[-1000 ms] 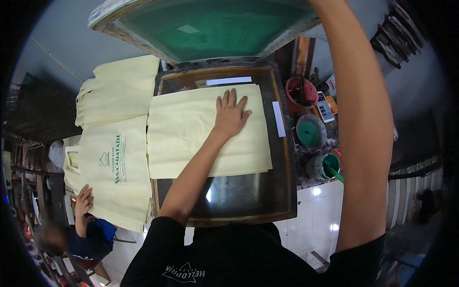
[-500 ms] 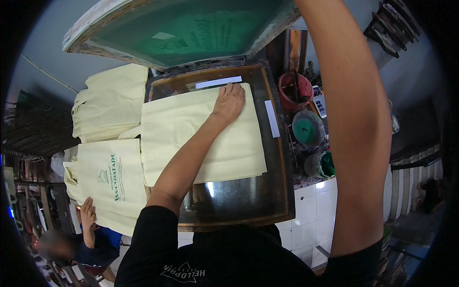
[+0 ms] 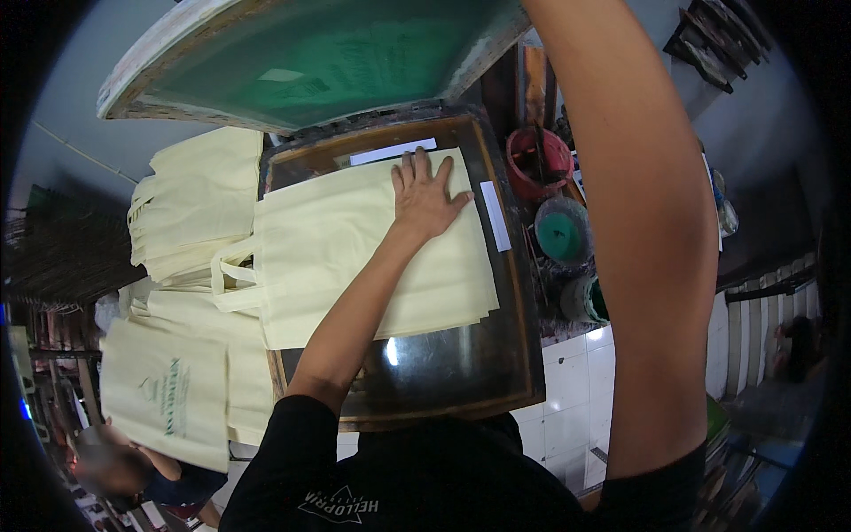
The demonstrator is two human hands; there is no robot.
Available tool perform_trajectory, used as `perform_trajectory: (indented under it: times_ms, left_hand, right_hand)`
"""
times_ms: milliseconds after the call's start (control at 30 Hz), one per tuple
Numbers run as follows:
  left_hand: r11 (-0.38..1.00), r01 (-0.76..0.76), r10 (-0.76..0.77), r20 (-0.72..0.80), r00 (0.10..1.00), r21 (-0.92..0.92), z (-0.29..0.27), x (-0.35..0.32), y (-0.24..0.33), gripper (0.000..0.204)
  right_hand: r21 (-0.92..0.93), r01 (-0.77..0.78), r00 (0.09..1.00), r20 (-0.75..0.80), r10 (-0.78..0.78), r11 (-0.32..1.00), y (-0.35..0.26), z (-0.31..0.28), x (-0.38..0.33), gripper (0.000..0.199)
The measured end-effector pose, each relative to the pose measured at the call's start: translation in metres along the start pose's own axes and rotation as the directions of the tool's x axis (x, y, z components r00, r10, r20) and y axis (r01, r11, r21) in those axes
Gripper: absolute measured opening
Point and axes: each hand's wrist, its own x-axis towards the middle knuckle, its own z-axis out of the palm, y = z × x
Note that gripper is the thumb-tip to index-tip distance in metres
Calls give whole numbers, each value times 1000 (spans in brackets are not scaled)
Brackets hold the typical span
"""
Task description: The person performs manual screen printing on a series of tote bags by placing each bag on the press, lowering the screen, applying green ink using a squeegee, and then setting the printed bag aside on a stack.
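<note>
Pressing flat on a blank cream tote bag, left hand spread wide, palm down, fingers pointing to the far side, gripping nothing. Bag lying on the dark glass platen of a wooden-framed printing bench, far right corner under the palm, handles hanging off the left edge of the frame. Just beyond the fingertips, a white paper strip taped to the platen; another white strip just right of the bag's right edge. Right arm raised straight up along the right side, hand itself out of the picture at the top edge, so cannot tell whether open or closed. Tilted up at the far side, a green mesh printing screen in a pale wooden frame, hanging above the far end of the platen. Left of the bench, a stack of blank cream bags, touching the handles of the bag under the palm. Nearer and further left, a printed cream bag with a green design, with another person just beneath it at the lower left. Right of the bench, a red ink tub, then nearer a round tub of green ink, both close beside the wooden frame.
</note>
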Motion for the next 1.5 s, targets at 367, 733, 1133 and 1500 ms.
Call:
perform_trajectory:
  times_ms: [367, 733, 1133, 1500]
  left_hand:
    - [996, 88, -93, 219, 971, 32, 5, 16, 10, 95]
    - [963, 258, -269, 375, 887, 79, -5, 24, 26, 98]
    - [810, 26, -85, -73, 994, -585, -47, -9, 13, 91]
    - [-93, 270, -327, 286, 901, -958, -59, -305, -16, 24]
  right_hand:
    - [-8, 15, 999, -31, -15, 1000, 1, 4, 2, 35]
    - [105, -31, 999, 48, 27, 994, -9, -7, -6, 31]
    - [234, -191, 965, 222, 139, 953, -34, -19, -57, 30]
    - [343, 7, 981, 179, -72, 939, -68, 88, -321, 17]
